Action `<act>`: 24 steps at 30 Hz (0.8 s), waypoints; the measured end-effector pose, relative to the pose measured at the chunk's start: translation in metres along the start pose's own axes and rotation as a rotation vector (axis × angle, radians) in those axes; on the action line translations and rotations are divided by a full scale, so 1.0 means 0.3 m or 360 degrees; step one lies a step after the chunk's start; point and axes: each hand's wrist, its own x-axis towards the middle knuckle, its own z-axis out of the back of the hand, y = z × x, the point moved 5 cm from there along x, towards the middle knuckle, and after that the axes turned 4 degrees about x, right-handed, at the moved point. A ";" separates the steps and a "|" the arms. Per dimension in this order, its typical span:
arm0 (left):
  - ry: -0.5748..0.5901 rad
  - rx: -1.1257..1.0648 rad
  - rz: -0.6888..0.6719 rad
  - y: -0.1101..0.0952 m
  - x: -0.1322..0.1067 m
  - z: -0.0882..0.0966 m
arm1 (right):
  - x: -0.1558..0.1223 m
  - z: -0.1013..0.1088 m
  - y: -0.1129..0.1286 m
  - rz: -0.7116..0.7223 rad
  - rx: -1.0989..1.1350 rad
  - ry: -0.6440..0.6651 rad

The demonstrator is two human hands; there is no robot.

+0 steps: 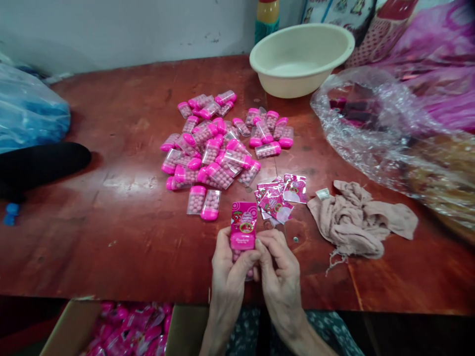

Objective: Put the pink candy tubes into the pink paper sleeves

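Note:
Between my two hands is a small clear candy container (236, 255) of pink balls, with a printed pink strawberry sleeve (244, 222) standing up over its upper end. My left hand (228, 269) is closed round the container's left side, thumb across the front. At its right side my right hand (276, 267) pinches the container near the sleeve's lower edge. Just beyond, two candy containers (210, 203) lie side by side in front of a loose pile of the same containers (213, 143). Flat pink sleeves (274, 198) lie in a small stack right of my hands.
A crumpled beige cloth (352, 217) lies on the red-brown table (122, 237). At the back stands a cream basin (297, 74). Clear plastic bags (371, 128) crowd the right, a blue-filled bag (33, 109) the left. Below the front edge, a cardboard box (74, 329) holds pink packs.

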 end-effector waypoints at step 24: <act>-0.0274 -0.0158 -0.0094 0.031 0.007 0.004 | 0.026 -0.005 -0.009 0.0227 -0.0301 -0.0063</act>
